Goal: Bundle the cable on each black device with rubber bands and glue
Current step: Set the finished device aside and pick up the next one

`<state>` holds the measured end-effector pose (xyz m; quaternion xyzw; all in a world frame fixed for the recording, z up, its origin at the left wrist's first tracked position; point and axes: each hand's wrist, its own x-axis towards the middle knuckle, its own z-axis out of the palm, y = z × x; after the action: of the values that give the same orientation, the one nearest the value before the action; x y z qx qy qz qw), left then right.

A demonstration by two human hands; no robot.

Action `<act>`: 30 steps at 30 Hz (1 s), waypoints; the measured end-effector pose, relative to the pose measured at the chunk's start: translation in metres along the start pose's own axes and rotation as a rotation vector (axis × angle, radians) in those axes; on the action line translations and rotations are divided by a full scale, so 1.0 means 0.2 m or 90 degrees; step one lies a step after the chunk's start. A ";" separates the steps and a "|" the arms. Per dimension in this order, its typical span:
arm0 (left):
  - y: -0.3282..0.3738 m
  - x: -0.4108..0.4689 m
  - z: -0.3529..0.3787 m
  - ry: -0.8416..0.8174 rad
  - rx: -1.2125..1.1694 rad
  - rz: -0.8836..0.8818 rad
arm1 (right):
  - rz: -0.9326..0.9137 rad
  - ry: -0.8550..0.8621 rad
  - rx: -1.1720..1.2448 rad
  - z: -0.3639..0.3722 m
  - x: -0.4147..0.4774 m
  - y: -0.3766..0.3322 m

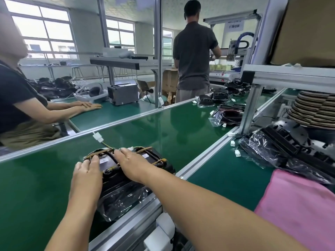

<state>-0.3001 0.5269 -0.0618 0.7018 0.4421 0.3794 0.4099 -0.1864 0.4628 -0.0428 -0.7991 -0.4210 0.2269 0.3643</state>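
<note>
Two black devices [155,159] lie side by side in clear plastic on the green conveyor belt [172,124], each crossed by tan rubber bands [98,151]. A yellow-black cable with a white connector [97,137] sticks out past the left device. My left hand [87,175] rests on the left device and its fingertips pinch the band and cable at the near-left corner. My right hand [132,163] lies across the middle, its fingertips pinching the cable at the far edge. The devices' near halves are hidden under my hands.
More bagged black devices [227,115] with white connectors lie farther along the belt, and a pile [282,149] lies on the right bench beside a pink cloth [297,211]. A seated person [21,105] rests hands on the left table. Another person [194,51] stands behind the belt.
</note>
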 end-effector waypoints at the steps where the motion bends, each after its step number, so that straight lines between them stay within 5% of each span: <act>1: 0.02 0.00 0.00 0.010 0.013 0.017 | 0.002 0.036 0.017 -0.02 -0.01 0.00; 13: 0.45 -0.22 0.41 -0.117 -0.007 0.252 | 0.008 0.322 0.101 -0.52 -0.34 0.13; 23: 0.88 -0.52 0.98 -0.311 -0.075 0.357 | 0.104 0.606 0.089 -1.06 -0.72 0.48; 30: 1.13 -0.75 1.35 -0.410 -0.077 0.434 | 0.222 0.704 0.091 -1.35 -0.92 0.77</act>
<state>-0.0356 0.2611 0.0170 0.8639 0.0142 0.2806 0.4181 -0.0279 0.1439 0.0197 -0.8298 -0.0143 -0.1395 0.5402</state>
